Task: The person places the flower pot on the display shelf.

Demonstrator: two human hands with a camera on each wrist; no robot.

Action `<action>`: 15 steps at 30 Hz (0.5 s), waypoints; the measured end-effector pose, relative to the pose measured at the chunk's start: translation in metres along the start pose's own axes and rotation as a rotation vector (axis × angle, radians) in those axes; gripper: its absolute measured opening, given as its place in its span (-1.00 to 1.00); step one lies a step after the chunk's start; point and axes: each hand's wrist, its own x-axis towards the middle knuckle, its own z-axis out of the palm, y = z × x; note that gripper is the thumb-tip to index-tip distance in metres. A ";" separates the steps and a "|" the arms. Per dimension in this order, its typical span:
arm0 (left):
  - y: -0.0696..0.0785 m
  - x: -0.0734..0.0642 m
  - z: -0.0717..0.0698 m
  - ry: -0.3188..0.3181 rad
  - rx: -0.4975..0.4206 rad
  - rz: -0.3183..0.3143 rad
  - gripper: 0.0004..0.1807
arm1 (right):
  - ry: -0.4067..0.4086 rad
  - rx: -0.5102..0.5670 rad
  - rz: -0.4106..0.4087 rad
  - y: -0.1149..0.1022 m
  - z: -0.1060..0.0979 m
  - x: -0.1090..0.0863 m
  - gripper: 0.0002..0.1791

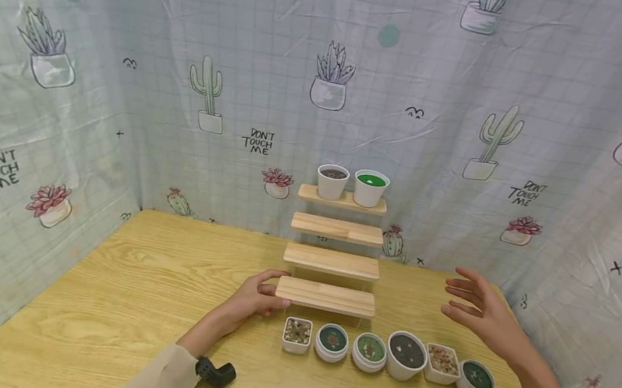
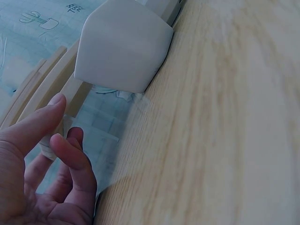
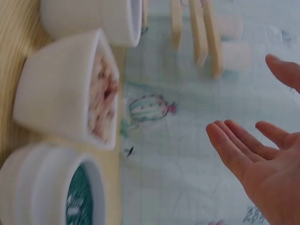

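A four-step wooden plant stand, several narrow boards rising like stairs [image 1: 326, 296], stands at the middle of the table. My left hand [image 1: 253, 295] grips the left end of its lowest board, thumb at the front edge; in the left wrist view the other fingers [image 2: 77, 176] curl below. My right hand [image 1: 479, 310] is raised to the right of the stand, fingers spread and holding nothing. Two white pots, one with dark filling [image 1: 331, 184] and one with bright green filling [image 1: 369, 192], sit on the top board.
A row of small white pots lines the table before the stand: a square pebble pot [image 1: 297, 336], two round green-topped pots [image 1: 332, 343], a larger dark-filled pot [image 1: 406, 356], a square pot of pinkish stones [image 1: 442, 363] and another round one [image 1: 476, 381]. A printed curtain [image 1: 250, 199] hangs behind.
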 end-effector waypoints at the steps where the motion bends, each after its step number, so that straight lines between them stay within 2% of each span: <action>1: 0.000 0.000 0.000 -0.001 0.000 0.002 -0.18 | -0.003 -0.002 0.004 0.004 -0.002 -0.002 -0.18; 9: 0.002 -0.001 0.000 0.009 0.012 0.003 -0.20 | -0.073 -0.030 0.028 0.031 -0.020 -0.013 -0.33; 15: 0.001 -0.001 0.000 0.003 0.014 0.006 -0.19 | -0.139 -0.056 0.096 0.042 -0.031 -0.020 -0.34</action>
